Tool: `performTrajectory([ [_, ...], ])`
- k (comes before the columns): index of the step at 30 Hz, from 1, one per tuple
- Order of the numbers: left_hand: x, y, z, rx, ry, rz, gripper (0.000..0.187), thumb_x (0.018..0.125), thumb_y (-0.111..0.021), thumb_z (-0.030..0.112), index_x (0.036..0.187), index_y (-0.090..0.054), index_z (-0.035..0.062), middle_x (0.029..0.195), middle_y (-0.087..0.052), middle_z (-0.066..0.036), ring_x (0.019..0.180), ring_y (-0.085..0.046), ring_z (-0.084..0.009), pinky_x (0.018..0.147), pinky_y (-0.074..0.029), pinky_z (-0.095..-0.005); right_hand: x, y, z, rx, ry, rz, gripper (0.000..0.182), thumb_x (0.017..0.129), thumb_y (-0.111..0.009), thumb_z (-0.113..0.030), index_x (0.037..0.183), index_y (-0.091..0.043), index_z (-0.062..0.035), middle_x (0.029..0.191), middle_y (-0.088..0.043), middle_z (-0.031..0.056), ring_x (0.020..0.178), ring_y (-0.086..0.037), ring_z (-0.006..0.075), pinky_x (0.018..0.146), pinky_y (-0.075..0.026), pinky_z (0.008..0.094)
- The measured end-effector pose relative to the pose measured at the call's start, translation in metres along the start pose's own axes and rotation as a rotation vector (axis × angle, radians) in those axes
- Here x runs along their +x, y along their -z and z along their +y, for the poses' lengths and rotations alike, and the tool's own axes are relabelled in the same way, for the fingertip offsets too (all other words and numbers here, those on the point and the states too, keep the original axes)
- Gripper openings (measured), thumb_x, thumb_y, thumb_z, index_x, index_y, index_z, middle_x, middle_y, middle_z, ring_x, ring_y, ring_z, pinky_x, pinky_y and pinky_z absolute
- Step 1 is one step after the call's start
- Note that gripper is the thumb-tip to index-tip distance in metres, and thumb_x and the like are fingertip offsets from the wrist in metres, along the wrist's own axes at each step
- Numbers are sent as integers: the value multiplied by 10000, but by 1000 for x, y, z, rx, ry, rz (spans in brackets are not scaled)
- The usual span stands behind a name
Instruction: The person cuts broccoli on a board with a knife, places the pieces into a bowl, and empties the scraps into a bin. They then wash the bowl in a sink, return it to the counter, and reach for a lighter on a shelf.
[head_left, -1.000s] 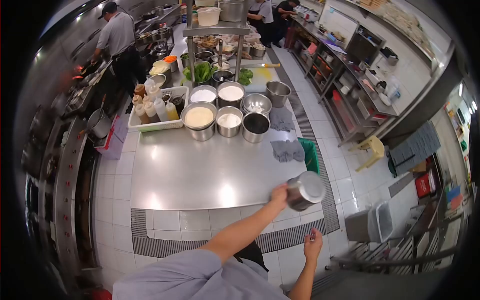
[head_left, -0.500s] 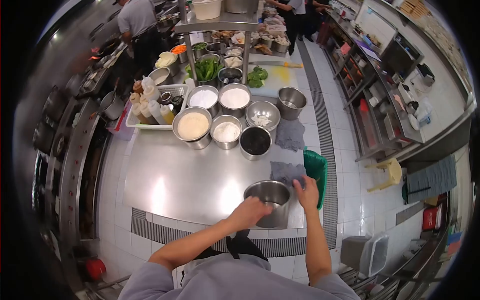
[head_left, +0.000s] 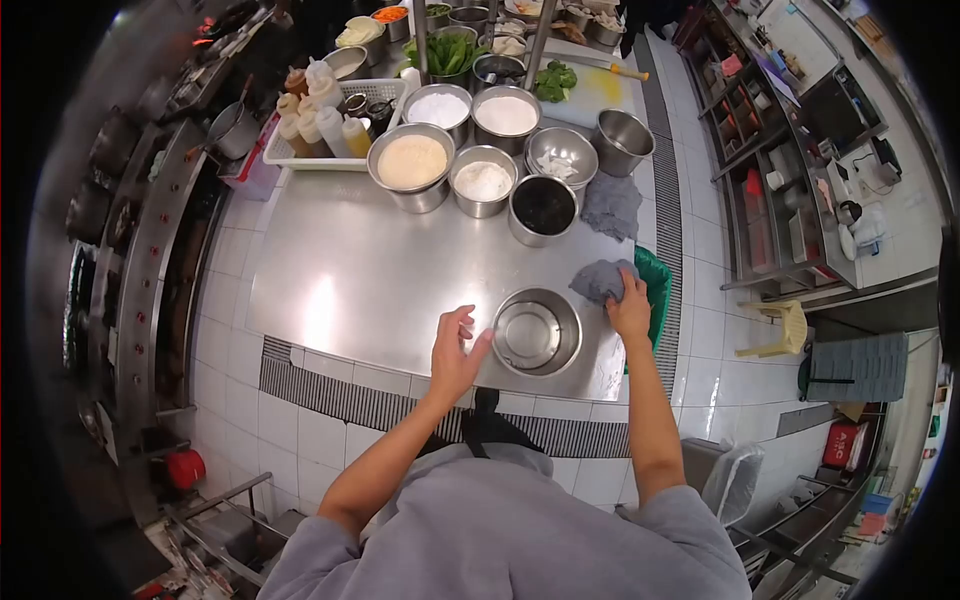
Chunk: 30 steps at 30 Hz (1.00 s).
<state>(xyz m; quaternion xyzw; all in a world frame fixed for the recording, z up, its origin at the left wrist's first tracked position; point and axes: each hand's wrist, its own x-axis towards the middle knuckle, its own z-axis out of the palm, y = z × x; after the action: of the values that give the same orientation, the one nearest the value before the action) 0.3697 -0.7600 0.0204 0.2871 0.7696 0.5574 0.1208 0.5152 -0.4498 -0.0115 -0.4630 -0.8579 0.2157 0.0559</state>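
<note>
A steel pot [head_left: 563,345] stands upright near the front edge of the metal table, its inside bare apart from what looks like a little liquid or shine at the bottom. Just left of its rim is my left hand [head_left: 457,352], fingers apart and holding nothing. My right hand [head_left: 630,308], to the right of the pot, has its fingers closed on a bunched grey cloth [head_left: 599,282] at the table's right side. A second grey cloth [head_left: 611,208] lies farther back.
Steel containers of powder [head_left: 484,182] and one of dark contents [head_left: 543,208] stand behind the pot. A white basket of squeeze bottles [head_left: 385,95] is back left. A green-lined bin [head_left: 655,285] adjoins the right edge. Leafy greens [head_left: 555,82] and a knife [head_left: 625,70] lie farther back.
My left hand has come out of the pot to its left side and opened. My right hand has taken hold of the nearer grey cloth, which is now bunched up. The view has tilted down.
</note>
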Motion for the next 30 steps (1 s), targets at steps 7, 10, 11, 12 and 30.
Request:
performTrajectory([
  [7, -11, 18, -13, -179, 153, -32, 478, 864, -744, 167, 1275, -536, 41, 1005, -562, -59, 734, -525, -110, 668, -465, -258, -34, 42, 7, 92, 270, 156, 727, 780, -781, -222, 1418, -469, -65, 1427, -441, 255, 1290, -469, 422, 1050, -430, 452],
  [10, -30, 63, -30, -114, 182, 19, 417, 872, -730, 132, 1245, -565, 45, 995, -570, -47, 711, -522, -106, 659, -472, -260, -39, 87, -43, 321, 216, 189, 535, 857, -730, -180, 1340, -553, -31, 1320, -572, 211, 1194, -572, 346, 997, -465, 421],
  [11, -40, 83, -40, -53, 207, 45, 398, 874, -727, 129, 1237, -583, 52, 980, -571, -42, 696, -520, -104, 660, -479, -262, -40, 96, -64, 447, 239, 169, 493, 875, -720, -170, 1318, -569, -13, 1292, -601, 191, 1122, -616, 285, 953, -487, 384],
  [12, -50, 103, -43, -20, 149, 134, 284, 865, -716, 104, 1117, -597, 53, 878, -562, -43, 671, -509, -126, 632, -470, -283, -42, 99, -81, 564, 199, 140, 468, 891, -706, -161, 1307, -572, 7, 1224, -638, 180, 1080, -622, 239, 932, -488, 356],
  [30, -343, 331, -70, 199, 914, 375, 1017, 828, -758, 242, 1592, -86, 249, 1647, -22, -182, 1499, -108, -425, 1110, -207, -702, -280, -209, -457, -51, 1479, -1253, 904, 670, -668, 52, 1499, -364, -144, 1618, -91, 247, 1512, -78, 391, 1206, -221, 444],
])
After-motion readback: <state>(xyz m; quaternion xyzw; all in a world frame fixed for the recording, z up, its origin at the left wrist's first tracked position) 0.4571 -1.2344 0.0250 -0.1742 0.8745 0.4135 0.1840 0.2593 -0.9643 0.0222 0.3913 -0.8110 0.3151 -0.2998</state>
